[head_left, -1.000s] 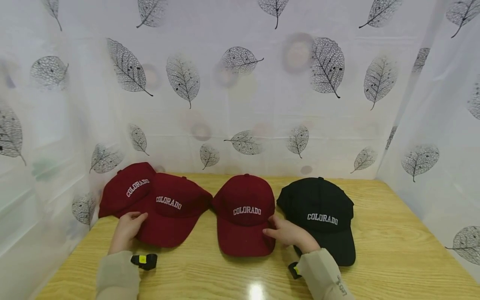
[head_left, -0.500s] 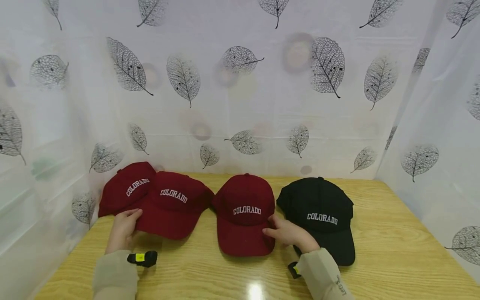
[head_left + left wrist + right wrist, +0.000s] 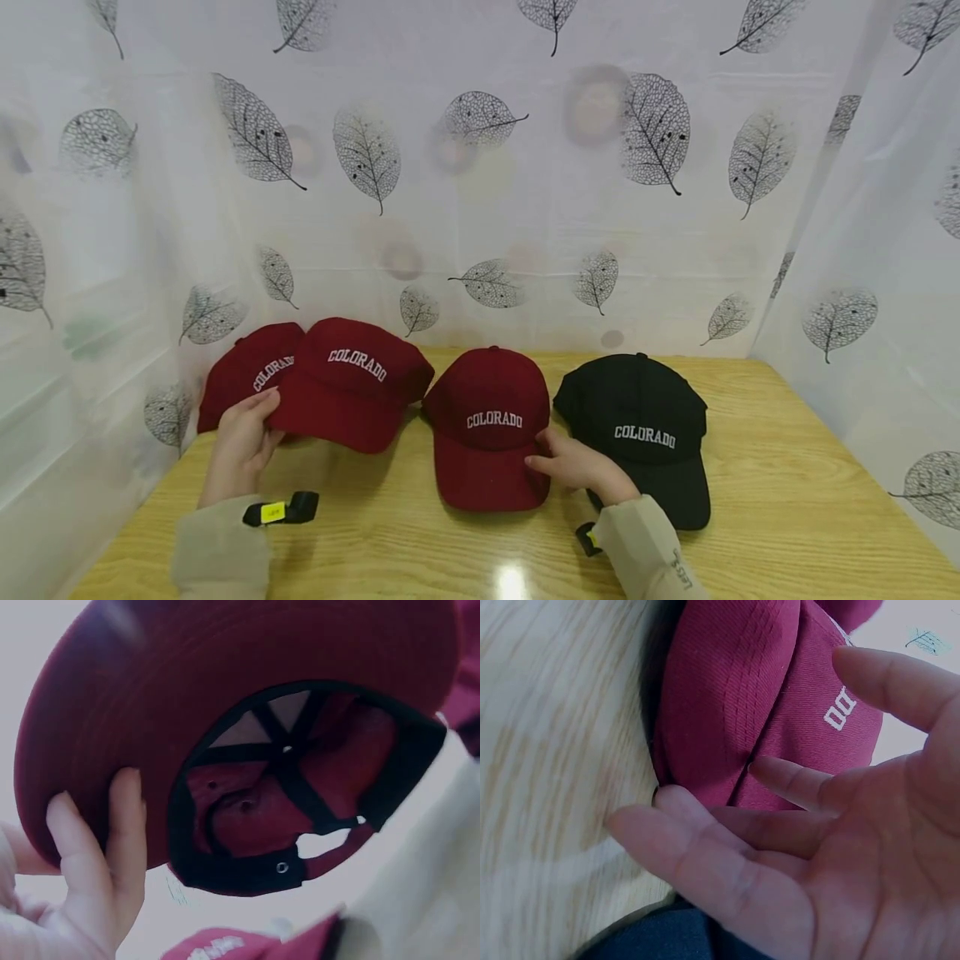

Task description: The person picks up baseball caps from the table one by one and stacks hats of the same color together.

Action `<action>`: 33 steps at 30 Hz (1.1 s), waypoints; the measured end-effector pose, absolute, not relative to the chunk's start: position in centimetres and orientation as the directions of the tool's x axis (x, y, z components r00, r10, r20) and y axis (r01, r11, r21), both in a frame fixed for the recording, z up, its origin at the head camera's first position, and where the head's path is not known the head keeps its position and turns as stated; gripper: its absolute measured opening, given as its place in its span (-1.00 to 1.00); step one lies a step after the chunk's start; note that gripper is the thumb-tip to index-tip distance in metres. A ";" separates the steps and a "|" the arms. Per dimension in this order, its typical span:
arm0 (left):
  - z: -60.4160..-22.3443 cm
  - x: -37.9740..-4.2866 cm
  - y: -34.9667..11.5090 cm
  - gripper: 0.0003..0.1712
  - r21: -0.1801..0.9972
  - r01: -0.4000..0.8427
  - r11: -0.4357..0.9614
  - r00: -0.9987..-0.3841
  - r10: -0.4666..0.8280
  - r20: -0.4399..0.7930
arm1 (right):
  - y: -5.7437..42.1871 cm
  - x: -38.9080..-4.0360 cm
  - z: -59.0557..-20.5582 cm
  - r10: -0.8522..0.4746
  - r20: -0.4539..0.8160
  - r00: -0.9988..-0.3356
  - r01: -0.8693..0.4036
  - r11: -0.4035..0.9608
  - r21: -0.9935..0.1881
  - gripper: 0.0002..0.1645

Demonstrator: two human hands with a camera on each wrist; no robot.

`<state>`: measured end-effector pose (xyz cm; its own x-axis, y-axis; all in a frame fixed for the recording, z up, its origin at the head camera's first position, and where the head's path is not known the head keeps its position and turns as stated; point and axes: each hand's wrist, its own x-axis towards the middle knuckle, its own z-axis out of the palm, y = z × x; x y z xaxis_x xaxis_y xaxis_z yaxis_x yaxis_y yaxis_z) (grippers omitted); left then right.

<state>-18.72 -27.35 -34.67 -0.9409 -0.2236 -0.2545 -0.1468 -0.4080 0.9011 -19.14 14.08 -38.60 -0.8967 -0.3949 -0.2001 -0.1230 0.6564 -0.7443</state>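
Note:
My left hand (image 3: 238, 442) pinches the brim edge of a dark red baseball cap (image 3: 341, 408) lettered COLORADO and holds it tilted above the table. From beneath, the left wrist view shows fingers (image 3: 124, 832) against the underside of the brim, plus the black-taped inside and rear strap opening. A second red baseball cap (image 3: 491, 387) lies upright in the middle. At its right side rests my right hand (image 3: 577, 467), its fingers extended and spread at the brim's edge, as the right wrist view shows too.
Partly behind the lifted cap, another red cap (image 3: 232, 379) leans at the far left. A black COLORADO cap (image 3: 637, 396) lies just right of my right hand. White leaf-print sheets (image 3: 495, 208) enclose the wooden table (image 3: 405, 542) at the back and sides.
My left hand has raised the red cap by its brim, up off the table and slightly back, covering more of the far-left cap. The right hand and the other caps stay put.

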 end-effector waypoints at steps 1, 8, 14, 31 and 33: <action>-34.3 -18.6 -27.1 -0.90 0.885 -0.129 -0.447 -0.943 -0.221 -0.249 | 14.1 -19.1 -38.6 -0.393 -0.202 -0.897 -0.121 0.657 -0.744 -0.40; -32.4 -17.8 -25.2 -0.92 0.794 -0.020 -0.607 -0.958 -0.216 -0.189 | 14.1 -19.1 -38.4 -0.405 -0.187 -0.895 -0.142 0.656 -0.741 -0.42; -31.7 -17.2 -22.7 -0.79 0.705 0.052 -0.708 -0.999 -0.037 0.036 | 14.1 -19.2 -38.6 -0.401 -0.187 -0.897 -0.138 0.655 -0.743 -0.41; -31.2 -16.3 -16.1 -0.70 0.651 0.009 -0.759 -0.987 0.099 0.129 | 14.1 -19.3 -38.7 -0.397 -0.189 -0.898 -0.146 0.675 -0.723 -0.43; -31.3 -16.3 -15.4 -0.71 0.661 -0.002 -0.750 -0.989 0.100 0.111 | 14.0 -19.3 -38.7 -0.392 -0.196 -0.899 -0.137 0.676 -0.724 -0.42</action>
